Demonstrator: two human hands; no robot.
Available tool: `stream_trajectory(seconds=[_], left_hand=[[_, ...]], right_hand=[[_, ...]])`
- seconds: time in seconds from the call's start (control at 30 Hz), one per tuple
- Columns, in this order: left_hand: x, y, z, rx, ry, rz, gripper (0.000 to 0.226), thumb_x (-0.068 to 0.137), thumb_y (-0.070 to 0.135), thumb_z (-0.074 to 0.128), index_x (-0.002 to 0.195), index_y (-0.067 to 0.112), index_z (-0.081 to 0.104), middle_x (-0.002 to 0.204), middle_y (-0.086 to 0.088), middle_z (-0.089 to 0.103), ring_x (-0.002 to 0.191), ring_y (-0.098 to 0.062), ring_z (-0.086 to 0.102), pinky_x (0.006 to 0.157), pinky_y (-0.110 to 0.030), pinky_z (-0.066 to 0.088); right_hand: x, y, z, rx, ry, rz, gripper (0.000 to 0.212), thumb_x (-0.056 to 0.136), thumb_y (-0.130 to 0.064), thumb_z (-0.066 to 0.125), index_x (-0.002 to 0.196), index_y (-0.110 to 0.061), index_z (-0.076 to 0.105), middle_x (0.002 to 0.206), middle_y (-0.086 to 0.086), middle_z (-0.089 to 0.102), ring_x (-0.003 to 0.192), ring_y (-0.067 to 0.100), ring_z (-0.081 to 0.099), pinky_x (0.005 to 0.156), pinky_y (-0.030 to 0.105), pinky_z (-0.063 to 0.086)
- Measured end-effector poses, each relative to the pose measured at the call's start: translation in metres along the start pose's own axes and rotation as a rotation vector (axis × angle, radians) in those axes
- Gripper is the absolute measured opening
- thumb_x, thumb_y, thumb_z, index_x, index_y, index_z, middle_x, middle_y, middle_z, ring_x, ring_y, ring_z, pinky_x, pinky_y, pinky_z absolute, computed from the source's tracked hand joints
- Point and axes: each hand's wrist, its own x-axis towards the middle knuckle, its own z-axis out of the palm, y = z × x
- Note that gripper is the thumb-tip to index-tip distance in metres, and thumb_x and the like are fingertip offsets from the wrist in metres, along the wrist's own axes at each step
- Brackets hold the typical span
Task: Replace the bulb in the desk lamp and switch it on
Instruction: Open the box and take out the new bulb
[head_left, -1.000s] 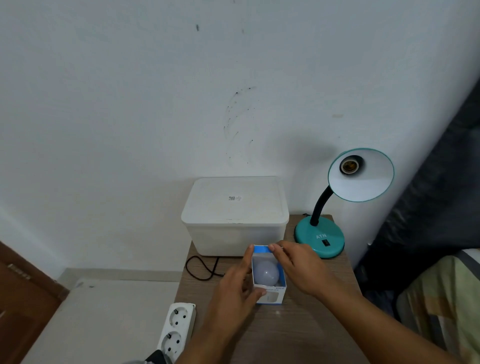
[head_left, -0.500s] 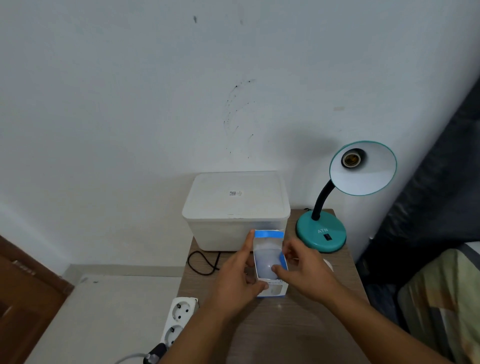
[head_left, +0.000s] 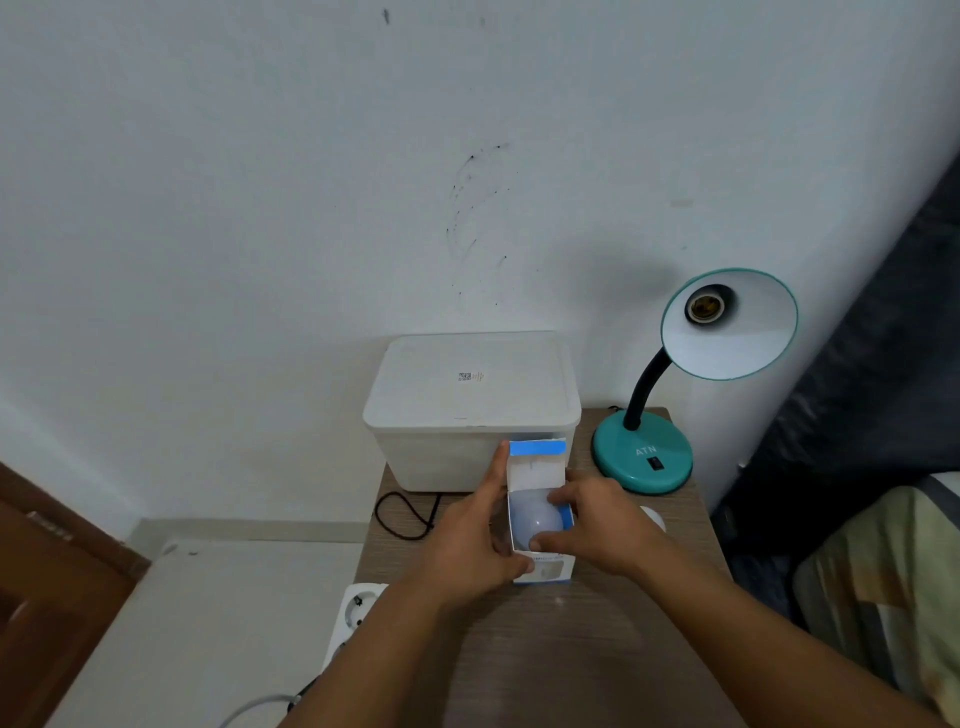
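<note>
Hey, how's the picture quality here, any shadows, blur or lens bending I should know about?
Head view: soft, even light with no glare; the lamp is unlit and throws a faint shadow on the wall to its left; a round dark shadow lies on the table near the forearms; the wide lens bends the wall's right edge; the bulb in its box looks soft and hazy.

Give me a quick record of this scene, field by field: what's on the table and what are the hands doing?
table: wooden top
lamp: teal, at the back right, shade tilted toward the camera
socket: empty, no bulb in it
box: small carton, flap up
bulb: white, inside the box
left hand: holds the box's side
right hand: fingers and thumb on the bulb in the box's mouth
bin: white, lidded, behind the box
power strip: left of the table
</note>
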Motion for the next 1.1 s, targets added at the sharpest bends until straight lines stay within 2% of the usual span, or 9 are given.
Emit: stream_trajectory(seconds=[0.13, 0.27, 0.4, 0.47, 0.57, 0.63, 0.8, 0.93, 1.1], left_hand=[[0.002, 0.002, -0.001, -0.004, -0.001, -0.009, 0.132, 0.07, 0.026, 0.085, 0.144, 0.062, -0.019, 0.137, 0.013, 0.055, 0.084, -0.01, 0.07, 0.076, -0.023, 0.058], [0.0, 0.002, -0.002, -0.02, -0.008, 0.0, 0.131, 0.071, 0.026, 0.084, 0.144, 0.062, -0.018, 0.132, 0.015, 0.056, 0.078, -0.004, 0.07, 0.072, -0.024, 0.059], [0.0, 0.001, 0.001, -0.05, -0.006, -0.002, 0.132, 0.07, 0.027, 0.085, 0.143, 0.063, -0.019, 0.13, 0.014, 0.057, 0.085, -0.007, 0.071, 0.077, -0.034, 0.062], [0.0, 0.001, 0.002, -0.07, 0.0, -0.003, 0.132, 0.071, 0.025, 0.086, 0.143, 0.063, -0.018, 0.132, 0.019, 0.054, 0.091, -0.006, 0.07, 0.078, -0.031, 0.062], [-0.002, 0.003, 0.002, -0.087, 0.009, 0.008, 0.131, 0.073, 0.024, 0.086, 0.142, 0.065, -0.018, 0.125, 0.033, 0.048, 0.094, 0.003, 0.067, 0.074, -0.016, 0.057], [-0.003, 0.006, 0.002, -0.06, 0.017, 0.011, 0.131, 0.074, 0.025, 0.085, 0.141, 0.065, -0.02, 0.127, 0.031, 0.047, 0.099, 0.003, 0.065, 0.075, -0.012, 0.054], [-0.004, 0.01, 0.004, 0.011, 0.054, -0.013, 0.134, 0.072, 0.027, 0.086, 0.142, 0.062, -0.023, 0.146, 0.013, 0.046, 0.124, -0.017, 0.056, 0.095, -0.041, 0.057], [-0.003, 0.009, 0.006, -0.036, 0.087, 0.003, 0.127, 0.072, 0.023, 0.085, 0.147, 0.059, -0.011, 0.145, 0.018, 0.046, 0.131, -0.009, 0.049, 0.096, -0.041, 0.056], [-0.003, 0.002, 0.01, -0.085, 0.102, 0.022, 0.11, 0.071, 0.018, 0.086, 0.142, 0.06, 0.012, 0.135, 0.025, 0.05, 0.124, -0.002, 0.055, 0.093, -0.034, 0.057]], right_hand=[[0.005, -0.003, -0.001, -0.026, -0.014, 0.023, 0.067, 0.062, -0.052, 0.081, 0.12, -0.02, 0.065, 0.114, -0.003, 0.064, 0.097, 0.011, 0.059, 0.083, 0.029, 0.053], [0.003, -0.003, -0.002, -0.004, -0.011, 0.023, 0.067, 0.059, -0.055, 0.079, 0.116, -0.022, 0.065, 0.108, -0.006, 0.063, 0.091, 0.008, 0.057, 0.077, 0.026, 0.053], [-0.007, -0.001, -0.006, 0.032, 0.011, 0.009, 0.065, 0.057, -0.059, 0.078, 0.113, -0.028, 0.064, 0.107, -0.011, 0.061, 0.091, 0.007, 0.057, 0.079, 0.03, 0.055], [-0.015, -0.003, -0.01, 0.063, 0.055, -0.006, 0.06, 0.06, -0.057, 0.078, 0.111, -0.029, 0.063, 0.104, -0.012, 0.062, 0.089, 0.006, 0.058, 0.078, 0.03, 0.055], [-0.025, -0.005, -0.017, 0.132, 0.11, -0.039, 0.056, 0.064, -0.054, 0.079, 0.11, -0.029, 0.062, 0.106, -0.013, 0.062, 0.093, 0.005, 0.058, 0.079, 0.028, 0.054], [-0.032, -0.007, -0.02, 0.172, 0.143, -0.054, 0.058, 0.065, -0.053, 0.079, 0.115, -0.03, 0.06, 0.111, -0.017, 0.06, 0.099, 0.003, 0.056, 0.083, 0.025, 0.052], [-0.052, -0.009, -0.024, 0.362, 0.25, -0.026, 0.06, 0.068, -0.043, 0.082, 0.121, -0.036, 0.055, 0.116, -0.022, 0.058, 0.103, 0.0, 0.056, 0.089, 0.027, 0.052], [-0.072, -0.005, -0.032, 0.527, 0.334, 0.007, 0.051, 0.069, -0.036, 0.082, 0.113, -0.037, 0.057, 0.111, -0.019, 0.062, 0.1, 0.004, 0.061, 0.087, 0.028, 0.054], [-0.085, 0.008, -0.034, 0.647, 0.392, 0.032, 0.054, 0.067, -0.035, 0.083, 0.115, -0.03, 0.058, 0.11, -0.008, 0.067, 0.098, 0.01, 0.065, 0.085, 0.033, 0.057]])
